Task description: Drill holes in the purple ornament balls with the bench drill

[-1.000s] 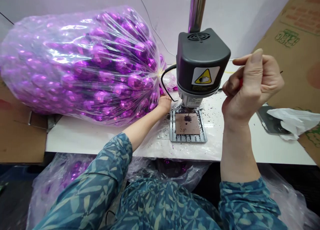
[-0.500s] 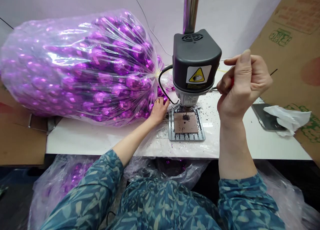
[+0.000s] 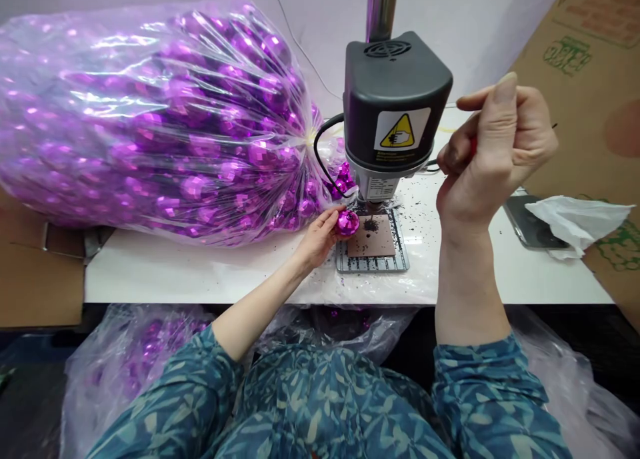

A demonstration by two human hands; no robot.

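My left hand (image 3: 320, 238) pinches a shiny purple mirror ball (image 3: 348, 223) at the left edge of the drill press base (image 3: 373, 264). A brown square board (image 3: 384, 239) with a dark hole and black shavings lies on that base. Above it stands the dark grey drill press head (image 3: 397, 99) with a yellow warning label. Raised to its right, my right hand (image 3: 493, 146) is closed around the press's feed lever, of which only a bit of red grip and a thin dark rod show. More purple balls (image 3: 344, 176) lie behind the left hand.
A big clear bag of purple balls (image 3: 165, 132) fills the left of the white table (image 3: 200, 272). To the right are a phone (image 3: 530, 222), a crumpled tissue (image 3: 580, 219) and a cardboard box (image 3: 555, 119). Another bag (image 3: 130, 359) hangs below the table edge.
My left hand has come forward from the loose balls beside the bag, now bringing one purple mirror ball to the base. My right hand keeps its grip on the lever.
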